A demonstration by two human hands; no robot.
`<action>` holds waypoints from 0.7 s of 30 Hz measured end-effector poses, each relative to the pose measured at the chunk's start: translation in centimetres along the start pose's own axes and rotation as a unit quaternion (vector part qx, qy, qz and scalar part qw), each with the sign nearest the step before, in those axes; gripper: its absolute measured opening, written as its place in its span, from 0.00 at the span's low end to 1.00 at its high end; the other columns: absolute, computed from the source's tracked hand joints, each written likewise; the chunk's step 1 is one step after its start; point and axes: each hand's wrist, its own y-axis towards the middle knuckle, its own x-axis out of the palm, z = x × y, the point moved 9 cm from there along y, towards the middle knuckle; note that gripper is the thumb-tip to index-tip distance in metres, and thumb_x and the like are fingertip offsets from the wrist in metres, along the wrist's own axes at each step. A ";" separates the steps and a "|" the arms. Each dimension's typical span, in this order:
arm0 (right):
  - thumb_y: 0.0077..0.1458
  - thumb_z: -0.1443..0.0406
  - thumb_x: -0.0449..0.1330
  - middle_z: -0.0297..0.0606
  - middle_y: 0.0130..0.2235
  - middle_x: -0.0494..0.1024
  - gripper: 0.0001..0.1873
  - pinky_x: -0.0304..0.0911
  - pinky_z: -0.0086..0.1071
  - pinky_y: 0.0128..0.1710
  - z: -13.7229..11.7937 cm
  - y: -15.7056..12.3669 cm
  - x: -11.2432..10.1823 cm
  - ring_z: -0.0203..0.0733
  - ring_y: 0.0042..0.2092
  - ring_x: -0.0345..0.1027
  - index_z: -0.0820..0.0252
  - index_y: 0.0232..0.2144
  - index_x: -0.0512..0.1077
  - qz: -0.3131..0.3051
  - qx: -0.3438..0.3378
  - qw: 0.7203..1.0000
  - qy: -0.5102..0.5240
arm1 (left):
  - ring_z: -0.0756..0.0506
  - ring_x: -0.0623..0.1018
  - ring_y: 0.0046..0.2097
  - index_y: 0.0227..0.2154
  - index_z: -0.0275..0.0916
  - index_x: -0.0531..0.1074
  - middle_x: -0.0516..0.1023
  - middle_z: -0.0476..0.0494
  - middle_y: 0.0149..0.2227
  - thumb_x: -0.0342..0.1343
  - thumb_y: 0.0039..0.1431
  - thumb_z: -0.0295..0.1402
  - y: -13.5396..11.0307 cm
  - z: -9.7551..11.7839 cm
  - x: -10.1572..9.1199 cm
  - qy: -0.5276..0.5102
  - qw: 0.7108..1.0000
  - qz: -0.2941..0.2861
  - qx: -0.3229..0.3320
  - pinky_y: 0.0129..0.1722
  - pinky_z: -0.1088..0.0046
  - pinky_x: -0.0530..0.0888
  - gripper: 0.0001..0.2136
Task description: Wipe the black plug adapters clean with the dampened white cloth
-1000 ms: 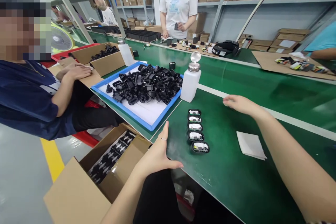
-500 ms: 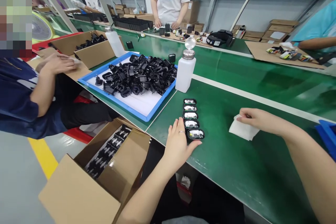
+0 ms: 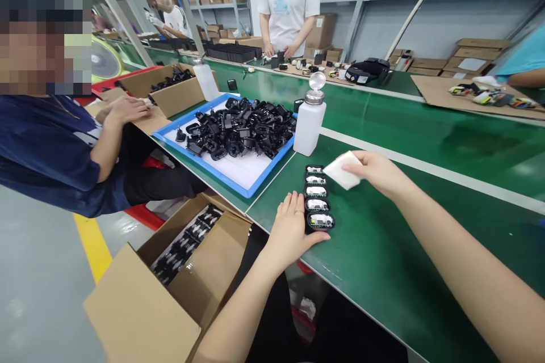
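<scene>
A row of several small black parts with white inserts (image 3: 317, 195) lies on the green belt (image 3: 383, 261). My left hand (image 3: 292, 231) rests flat and open against the near end of the row, thumb touching the nearest part. My right hand (image 3: 377, 172) pinches a folded white cloth (image 3: 342, 171) and holds it just above the far end of the row. A white dispenser bottle (image 3: 309, 120) with a metal top stands just beyond the row.
A blue tray (image 3: 204, 167) heaped with black plug parts lies left of the bottle. An open carton (image 3: 170, 278) stands on the floor below the belt edge. A person in a dark shirt (image 3: 55, 147) sits at left; others work across the belt.
My right hand picked up the white cloth from the belt and carried it left to the row of parts. My left hand settled flat against the row's near end.
</scene>
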 end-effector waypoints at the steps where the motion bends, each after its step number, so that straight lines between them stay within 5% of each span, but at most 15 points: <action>1: 0.43 0.66 0.51 0.40 0.31 0.70 0.08 0.60 0.37 0.32 -1.4 0.4 0.1 0.46 0.34 0.63 0.63 0.28 0.67 0.040 -0.059 0.994 -0.077 | 0.39 0.43 0.57 0.52 0.23 0.43 0.45 0.31 0.55 0.52 0.40 0.48 0.2 0.0 0.0 0.007 1.000 -0.001 0.000 0.54 0.62 0.47 0.43; 5: 0.49 0.68 0.41 0.42 0.39 0.68 0.15 0.55 0.41 0.42 -5.1 0.1 4.0 0.47 0.43 0.59 0.62 0.30 0.67 0.058 -0.246 0.931 -0.264 | 0.37 0.46 0.56 0.52 0.23 0.44 0.48 0.30 0.54 0.56 0.32 0.50 0.5 0.0 -0.3 0.009 1.000 0.024 -0.001 0.53 0.59 0.49 0.48; 9: 0.51 0.63 0.38 0.42 0.46 0.64 0.21 0.52 0.39 0.47 -3.7 -0.4 6.5 0.44 0.49 0.53 0.63 0.41 0.64 -0.008 -0.238 0.937 -0.255 | 0.37 0.52 0.54 0.51 0.27 0.47 0.54 0.32 0.52 0.57 0.27 0.51 0.2 0.3 -0.8 -0.010 0.998 0.057 0.025 0.51 0.60 0.53 0.48; 13: 0.51 0.61 0.37 0.39 0.49 0.60 0.22 0.46 0.48 0.49 -2.2 -1.7 7.5 0.47 0.51 0.48 0.58 0.45 0.62 -0.068 -0.237 0.929 -0.276 | 0.38 0.49 0.55 0.53 0.28 0.44 0.50 0.33 0.54 0.54 0.31 0.52 -0.1 0.0 -0.9 -0.028 0.997 0.068 0.030 0.53 0.59 0.50 0.48; 21: 0.51 0.68 0.39 0.35 0.50 0.57 0.27 0.53 0.54 0.42 -2.5 -9.0 9.6 0.51 0.48 0.53 0.46 0.54 0.44 -0.094 -0.420 0.837 -0.338 | 0.39 0.43 0.57 0.54 0.29 0.39 0.42 0.35 0.56 0.47 0.41 0.52 -0.5 -0.1 -0.2 -0.058 0.997 0.039 0.043 0.53 0.57 0.46 0.42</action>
